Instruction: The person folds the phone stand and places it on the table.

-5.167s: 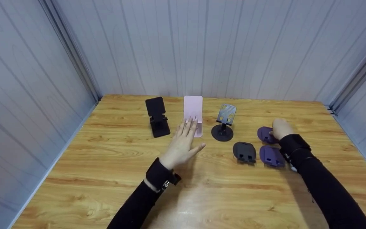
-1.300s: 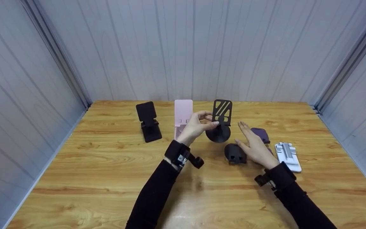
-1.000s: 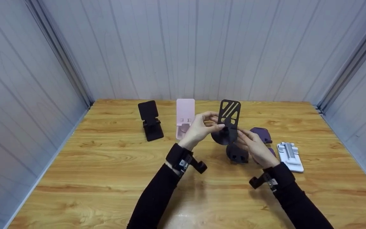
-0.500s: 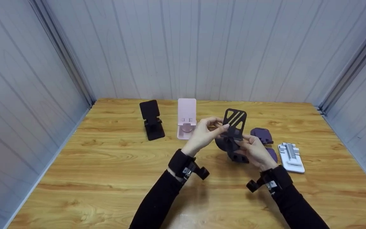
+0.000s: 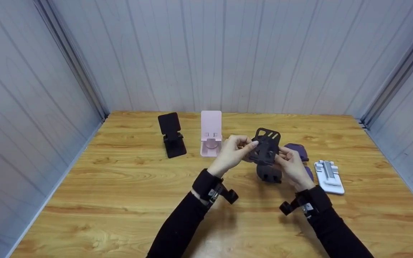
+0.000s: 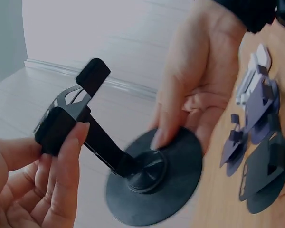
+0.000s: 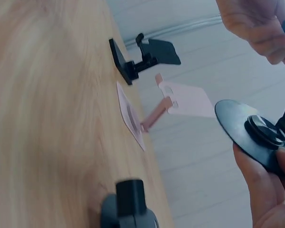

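Both hands hold a black phone stand (image 5: pixel 266 152) with a slotted plate, raised over the table. The left hand (image 5: pixel 231 152) pinches the lip end of the plate between thumb and fingers. Thumb and fingers of the right hand (image 5: pixel 294 170) grip the stand's round base (image 6: pixel 180 190), which the left wrist view shows tilted, its arm leaning toward the plate. In the head view the plate hides much of the base. Just below the held stand lies a folded dark grey phone stand (image 5: pixel 269 174).
An unfolded black phone stand (image 5: pixel 170 123) and a pink one (image 5: pixel 211 123) stand left of the hands. Two folded purple stands (image 5: pixel 298 150) lie partly behind the right hand, and a folded white stand (image 5: pixel 330 177) is farther right. Panelled walls (image 5: pixel 206 53) enclose the wooden table (image 5: pixel 120 200).
The left hand left the pink stand and the right hand the purple one. Both took hold of the black slotted stand, lifted it off the table, and its plate has tipped lower toward the person.
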Action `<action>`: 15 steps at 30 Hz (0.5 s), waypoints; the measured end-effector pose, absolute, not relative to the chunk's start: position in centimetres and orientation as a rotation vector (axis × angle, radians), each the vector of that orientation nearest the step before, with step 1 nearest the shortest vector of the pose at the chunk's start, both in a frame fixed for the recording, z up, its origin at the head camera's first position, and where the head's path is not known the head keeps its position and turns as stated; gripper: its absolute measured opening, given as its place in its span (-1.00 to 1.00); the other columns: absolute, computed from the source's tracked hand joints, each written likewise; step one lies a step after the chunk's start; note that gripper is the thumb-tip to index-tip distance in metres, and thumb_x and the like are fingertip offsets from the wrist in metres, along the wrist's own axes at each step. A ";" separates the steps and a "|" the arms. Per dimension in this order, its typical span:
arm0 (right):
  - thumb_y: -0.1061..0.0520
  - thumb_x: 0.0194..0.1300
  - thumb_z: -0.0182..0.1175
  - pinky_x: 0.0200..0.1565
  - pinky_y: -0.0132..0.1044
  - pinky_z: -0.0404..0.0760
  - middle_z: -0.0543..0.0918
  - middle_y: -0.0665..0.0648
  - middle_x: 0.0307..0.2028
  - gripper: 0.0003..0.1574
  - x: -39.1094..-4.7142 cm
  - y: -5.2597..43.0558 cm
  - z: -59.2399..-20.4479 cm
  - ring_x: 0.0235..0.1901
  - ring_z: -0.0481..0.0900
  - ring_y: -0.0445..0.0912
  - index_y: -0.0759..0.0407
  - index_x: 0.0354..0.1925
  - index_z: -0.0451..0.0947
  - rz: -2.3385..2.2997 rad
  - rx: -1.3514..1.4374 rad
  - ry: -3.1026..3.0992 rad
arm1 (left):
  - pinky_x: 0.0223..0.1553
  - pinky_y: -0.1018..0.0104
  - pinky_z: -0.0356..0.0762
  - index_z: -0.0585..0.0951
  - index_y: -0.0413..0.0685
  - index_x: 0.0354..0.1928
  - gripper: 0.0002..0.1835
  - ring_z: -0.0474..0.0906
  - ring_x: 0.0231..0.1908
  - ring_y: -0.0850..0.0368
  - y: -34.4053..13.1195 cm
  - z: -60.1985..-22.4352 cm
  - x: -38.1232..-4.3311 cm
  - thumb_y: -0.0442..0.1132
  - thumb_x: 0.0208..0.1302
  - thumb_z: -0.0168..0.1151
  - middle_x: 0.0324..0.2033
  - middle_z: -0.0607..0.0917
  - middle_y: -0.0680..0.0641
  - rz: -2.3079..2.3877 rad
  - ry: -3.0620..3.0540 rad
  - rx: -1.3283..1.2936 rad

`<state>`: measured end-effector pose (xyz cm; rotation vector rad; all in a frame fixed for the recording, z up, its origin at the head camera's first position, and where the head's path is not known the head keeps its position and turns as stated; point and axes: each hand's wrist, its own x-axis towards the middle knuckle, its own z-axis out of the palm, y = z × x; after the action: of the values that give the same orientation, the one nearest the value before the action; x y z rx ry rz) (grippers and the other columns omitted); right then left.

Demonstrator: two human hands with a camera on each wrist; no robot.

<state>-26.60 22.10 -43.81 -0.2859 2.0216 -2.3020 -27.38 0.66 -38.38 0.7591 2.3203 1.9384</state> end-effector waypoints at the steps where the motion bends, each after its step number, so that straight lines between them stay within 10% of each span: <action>1: 0.35 0.48 -0.01 -0.13 -0.38 0.72 0.79 -0.06 -0.29 -0.41 -26.6 22.2 -43.8 -0.26 0.74 -0.22 0.53 0.39 0.17 -2.316 -0.288 2.037 | -0.40 0.20 0.75 0.61 -0.32 -0.42 -0.70 0.57 -0.58 0.33 0.7 -38.5 -27.4 -0.21 0.41 0.21 -0.58 0.60 0.07 1.950 2.277 0.750; 15: 0.39 0.46 -0.01 -0.12 -0.35 0.73 0.79 -0.10 -0.26 -0.60 -26.8 22.6 -43.7 -0.23 0.74 -0.21 0.52 0.21 0.43 -2.306 -0.360 2.266 | -0.53 0.41 0.68 0.60 -0.40 -0.43 -0.72 0.53 -0.69 0.28 0.9 -39.4 -27.7 -0.30 0.41 0.17 -0.67 0.58 0.05 2.005 1.982 0.616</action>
<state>-26.75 22.65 -43.70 -0.3604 2.2661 -2.3062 -27.75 0.94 -39.36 0.6164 1.9823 2.0049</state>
